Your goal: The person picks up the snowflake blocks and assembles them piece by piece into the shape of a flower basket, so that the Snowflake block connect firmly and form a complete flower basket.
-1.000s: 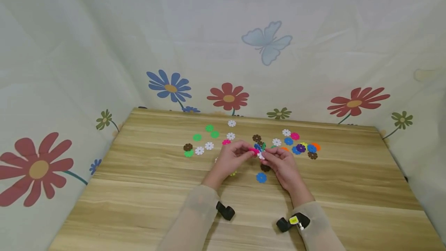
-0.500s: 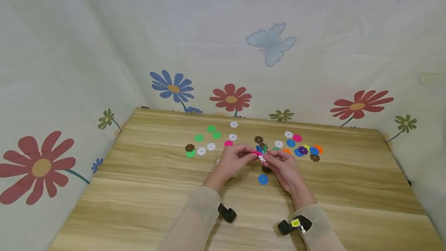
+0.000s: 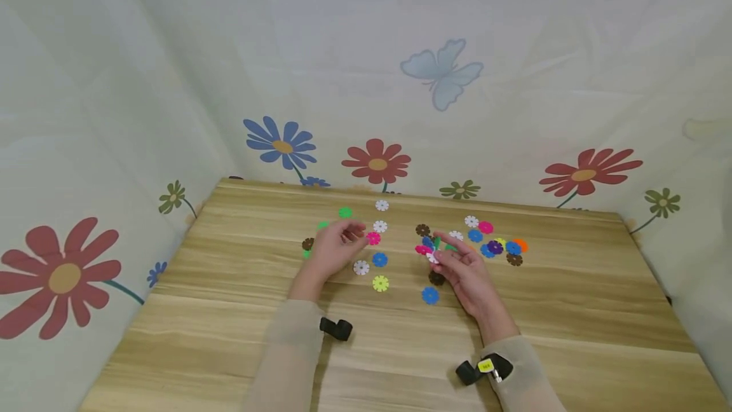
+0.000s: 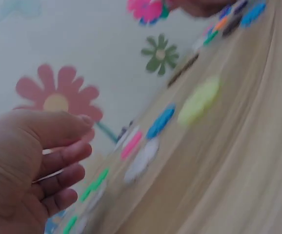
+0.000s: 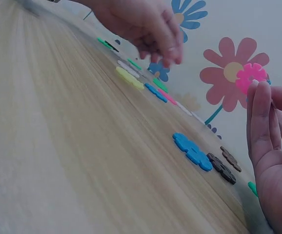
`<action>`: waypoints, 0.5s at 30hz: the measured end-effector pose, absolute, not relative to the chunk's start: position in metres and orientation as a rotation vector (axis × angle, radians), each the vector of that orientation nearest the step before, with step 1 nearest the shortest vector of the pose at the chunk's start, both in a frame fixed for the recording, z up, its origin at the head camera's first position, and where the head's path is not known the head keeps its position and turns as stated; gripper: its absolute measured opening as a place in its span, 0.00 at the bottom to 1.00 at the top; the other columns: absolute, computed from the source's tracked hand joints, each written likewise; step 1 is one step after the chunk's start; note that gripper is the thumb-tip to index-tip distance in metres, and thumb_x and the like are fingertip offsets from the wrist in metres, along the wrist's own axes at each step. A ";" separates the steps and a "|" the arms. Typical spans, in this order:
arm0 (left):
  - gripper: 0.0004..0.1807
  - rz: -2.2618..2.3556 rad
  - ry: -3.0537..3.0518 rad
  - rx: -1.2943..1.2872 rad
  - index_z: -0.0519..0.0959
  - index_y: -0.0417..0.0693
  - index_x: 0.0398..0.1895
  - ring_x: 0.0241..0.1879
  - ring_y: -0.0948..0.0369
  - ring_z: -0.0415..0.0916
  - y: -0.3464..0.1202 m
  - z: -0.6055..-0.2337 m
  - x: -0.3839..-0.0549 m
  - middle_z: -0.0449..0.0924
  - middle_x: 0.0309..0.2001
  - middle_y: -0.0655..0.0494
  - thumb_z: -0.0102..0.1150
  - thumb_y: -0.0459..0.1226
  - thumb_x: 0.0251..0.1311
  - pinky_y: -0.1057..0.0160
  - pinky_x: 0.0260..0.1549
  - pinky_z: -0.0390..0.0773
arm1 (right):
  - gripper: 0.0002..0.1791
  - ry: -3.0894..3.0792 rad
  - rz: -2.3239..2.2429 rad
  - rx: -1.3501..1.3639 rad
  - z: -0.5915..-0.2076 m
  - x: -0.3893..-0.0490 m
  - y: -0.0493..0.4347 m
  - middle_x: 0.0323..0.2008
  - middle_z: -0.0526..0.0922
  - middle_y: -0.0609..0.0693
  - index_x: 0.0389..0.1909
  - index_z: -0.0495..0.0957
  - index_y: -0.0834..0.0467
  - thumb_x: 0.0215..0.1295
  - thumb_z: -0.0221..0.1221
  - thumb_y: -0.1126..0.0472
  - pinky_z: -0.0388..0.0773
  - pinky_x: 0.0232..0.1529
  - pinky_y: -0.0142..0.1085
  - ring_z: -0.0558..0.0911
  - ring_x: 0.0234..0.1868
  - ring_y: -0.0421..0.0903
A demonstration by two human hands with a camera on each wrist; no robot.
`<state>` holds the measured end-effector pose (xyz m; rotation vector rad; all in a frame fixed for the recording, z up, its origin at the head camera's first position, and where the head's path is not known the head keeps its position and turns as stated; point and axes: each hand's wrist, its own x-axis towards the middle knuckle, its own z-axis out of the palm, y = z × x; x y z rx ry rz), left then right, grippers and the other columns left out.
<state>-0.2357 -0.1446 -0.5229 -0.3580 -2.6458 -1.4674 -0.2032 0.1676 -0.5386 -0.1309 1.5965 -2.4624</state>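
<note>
My right hand [image 3: 466, 272] pinches a small cluster of joined snowflake discs above the table. In it I make out a pink disc [image 3: 423, 249], a white disc [image 3: 433, 257] and bits of blue and green; fingers cover part of it. The right wrist view shows the cluster's pink disc [image 5: 251, 77] at the fingertips. My left hand [image 3: 334, 250] hovers to the left with loosely bent fingers, holding nothing in the left wrist view. Nearest to it are a loose pink disc [image 3: 373, 238], a white disc [image 3: 361, 267] and green discs partly behind the hand.
On the wooden table [image 3: 229, 336], a blue disc [image 3: 380, 259] and a yellow disc [image 3: 380, 283] lie between the hands. Another blue disc [image 3: 430, 295] is below the cluster. Several mixed discs, including a purple disc [image 3: 495, 247], lie right. A flower-printed cloth [image 3: 320, 49] stands behind.
My left hand has let go of the disc cluster and moved left, uncovering blue, white and yellow discs. The right hand stays in place with the cluster.
</note>
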 end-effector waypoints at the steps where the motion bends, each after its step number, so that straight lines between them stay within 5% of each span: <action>1: 0.15 -1.402 -2.676 -0.328 0.87 0.42 0.55 0.45 0.56 0.82 -0.153 -0.524 -0.237 0.87 0.45 0.55 0.74 0.38 0.69 0.53 0.48 0.83 | 0.30 1.598 -2.462 -0.132 -0.538 -0.203 0.168 0.38 0.90 0.48 0.79 0.68 0.68 0.80 0.61 0.71 0.88 0.45 0.32 0.90 0.37 0.42; 15: 0.23 -1.277 -2.795 -0.185 0.86 0.42 0.61 0.51 0.49 0.78 -0.187 -0.529 -0.237 0.83 0.53 0.47 0.77 0.41 0.66 0.46 0.56 0.80 | 0.28 1.629 -2.449 -0.147 -0.535 -0.201 0.166 0.36 0.93 0.50 0.76 0.70 0.70 0.79 0.63 0.71 0.88 0.41 0.30 0.91 0.37 0.44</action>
